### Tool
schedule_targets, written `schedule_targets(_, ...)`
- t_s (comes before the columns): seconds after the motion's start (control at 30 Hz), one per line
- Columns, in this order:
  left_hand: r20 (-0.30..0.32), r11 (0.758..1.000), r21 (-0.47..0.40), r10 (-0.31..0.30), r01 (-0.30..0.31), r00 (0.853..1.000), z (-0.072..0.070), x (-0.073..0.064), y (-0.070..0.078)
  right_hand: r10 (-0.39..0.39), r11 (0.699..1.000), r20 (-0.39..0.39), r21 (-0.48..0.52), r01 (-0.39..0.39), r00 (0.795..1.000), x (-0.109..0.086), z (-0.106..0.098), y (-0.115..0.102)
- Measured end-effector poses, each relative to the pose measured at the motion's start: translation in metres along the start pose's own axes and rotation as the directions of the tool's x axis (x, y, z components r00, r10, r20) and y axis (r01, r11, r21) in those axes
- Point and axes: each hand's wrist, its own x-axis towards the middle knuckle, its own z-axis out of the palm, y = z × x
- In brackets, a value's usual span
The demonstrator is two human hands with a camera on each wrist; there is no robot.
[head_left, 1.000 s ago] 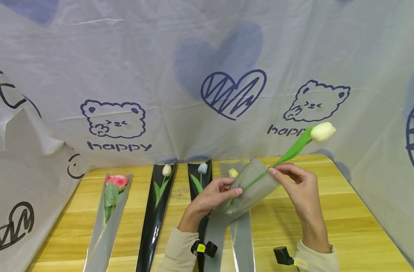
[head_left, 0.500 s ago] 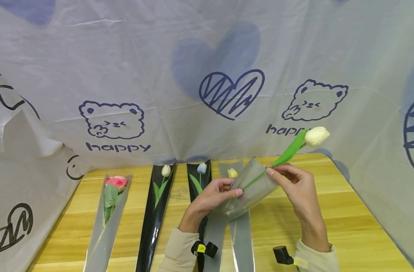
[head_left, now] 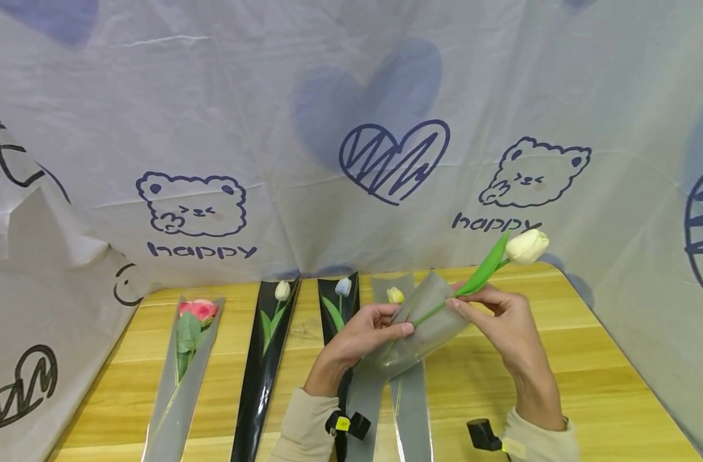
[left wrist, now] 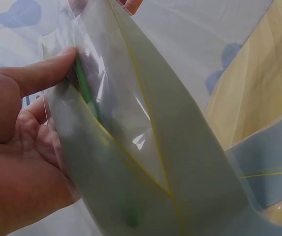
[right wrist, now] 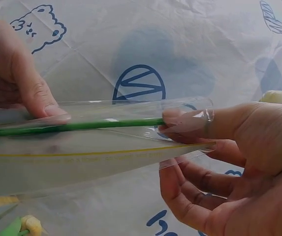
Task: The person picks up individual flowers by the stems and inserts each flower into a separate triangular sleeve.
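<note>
A cream-white tulip [head_left: 527,246] with a long green leaf tilts up to the right, its stem [right wrist: 116,123] running inside a grey, partly clear flower sleeve [head_left: 429,337]. My right hand [head_left: 504,324] pinches the stem between thumb and finger at the sleeve's mouth, below the leaf. Lower down, my left hand [head_left: 354,337] grips the sleeve's side, the thumb on its clear front where the stem passes. In the left wrist view the stem's lower end shows dimly as a green blur [left wrist: 130,214] behind the grey film with yellow lines.
Several wrapped flowers lie on the wooden table [head_left: 588,359]: a pink rose [head_left: 198,310] in grey, a white tulip [head_left: 282,290] and a blue tulip [head_left: 344,286] in black, a yellow tulip [head_left: 395,294] in grey. A printed cloth [head_left: 305,212] hangs behind.
The tulip has slid down and left, deeper into the sleeve, with my right hand moving slightly down along with it. My left hand and the sleeve have stayed nearly in place.
</note>
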Motion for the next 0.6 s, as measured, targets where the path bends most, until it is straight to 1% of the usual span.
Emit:
schedule_targets(0.1, -0.004, 1.000, 0.005, 0.004, -0.004, 1.000, 0.000, 0.000, -0.001, 0.009, 0.999, 0.010, -0.032, -0.009, 1.000, 0.000, 0.000, 0.000)
schedule_targets(0.2, -0.016, 1.000, 0.005, 0.005, -0.005, 1.000, -0.001, 0.000, -0.002, 0.040, 0.998, 0.010, -0.045, -0.039, 0.999, -0.001, -0.003, 0.000)
schedule_targets(0.27, -0.028, 1.000, 0.008, 0.007, -0.007, 1.000, -0.001, 0.000, -0.002, 0.070, 0.997, -0.007, -0.026, -0.070, 0.998, -0.002, -0.007, 0.000)
schedule_targets(0.33, -0.040, 1.000, 0.010, 0.007, -0.007, 0.999, -0.001, -0.001, -0.002, 0.093, 0.995, -0.047, 0.043, -0.091, 0.995, -0.003, -0.013, 0.000)
schedule_targets(0.4, -0.051, 1.000, 0.011, 0.008, -0.008, 0.999, -0.001, -0.001, -0.002, 0.104, 0.985, -0.130, 0.153, -0.084, 0.986, -0.003, -0.017, -0.001)
schedule_targets(0.47, -0.056, 1.000, 0.012, 0.009, -0.008, 0.998, -0.002, -0.001, -0.002, 0.098, 0.960, -0.234, 0.279, -0.030, 0.967, -0.003, -0.020, -0.002)
schedule_targets(0.53, -0.054, 1.000, 0.015, 0.007, -0.006, 0.999, -0.003, 0.000, -0.002, 0.082, 0.923, -0.326, 0.381, 0.051, 0.942, -0.003, -0.021, -0.004)
schedule_targets(0.57, -0.050, 1.000, 0.013, 0.004, -0.003, 0.999, -0.003, 0.000, -0.003, 0.075, 0.903, -0.359, 0.420, 0.089, 0.930, -0.003, -0.021, -0.004)
schedule_targets(0.6, -0.043, 1.000, 0.013, 0.001, 0.000, 0.999, -0.003, 0.000, -0.003, 0.067, 0.884, -0.378, 0.451, 0.120, 0.923, -0.002, -0.021, -0.005)
